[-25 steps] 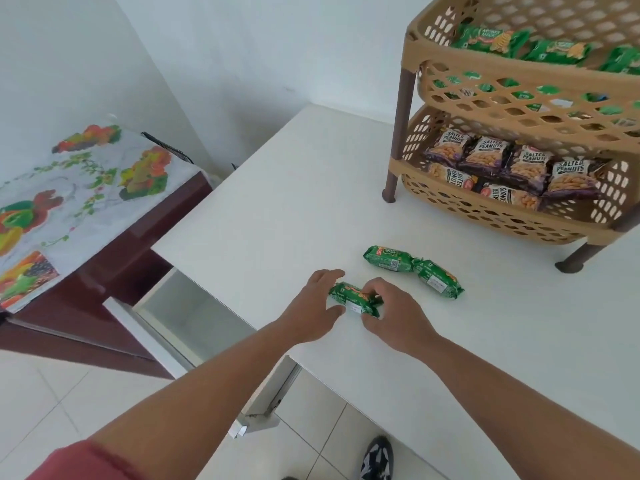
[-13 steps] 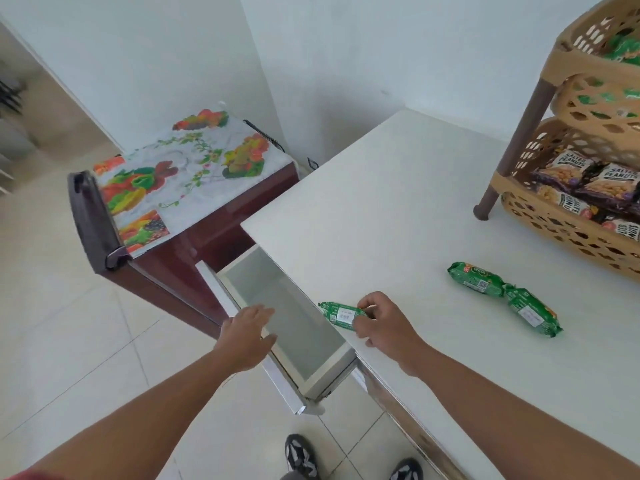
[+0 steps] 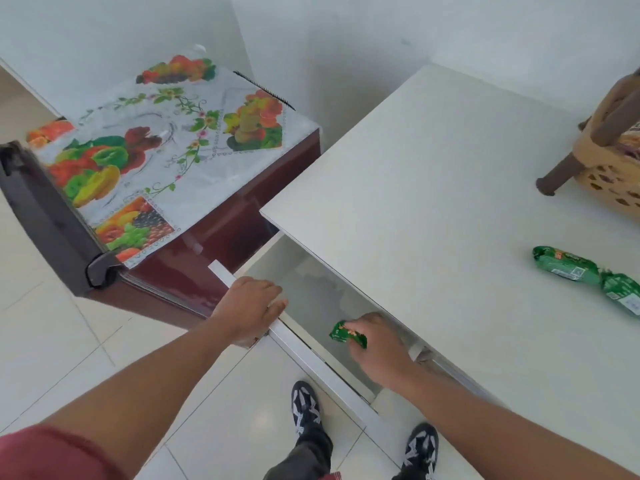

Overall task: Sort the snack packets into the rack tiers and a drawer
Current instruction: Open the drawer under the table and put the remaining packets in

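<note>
Over the open drawer (image 3: 311,296), we hold a green packet (image 3: 347,334) in our right hand (image 3: 379,344), fingers curled and pinching one end so it hangs clear above the bare drawer floor, ready to drop. Our left hand (image 3: 251,311) grips the drawer front, fingers folded over its top edge, likely to keep it pulled out. Two joined packets (image 3: 585,277) wait on the table (image 3: 433,188), near the rack (image 3: 609,161).

White walls (image 3: 311,46), pale tiled floor (image 3: 69,358), maroon cabinet (image 3: 214,244) with fruit-print cover (image 3: 166,140)
</note>
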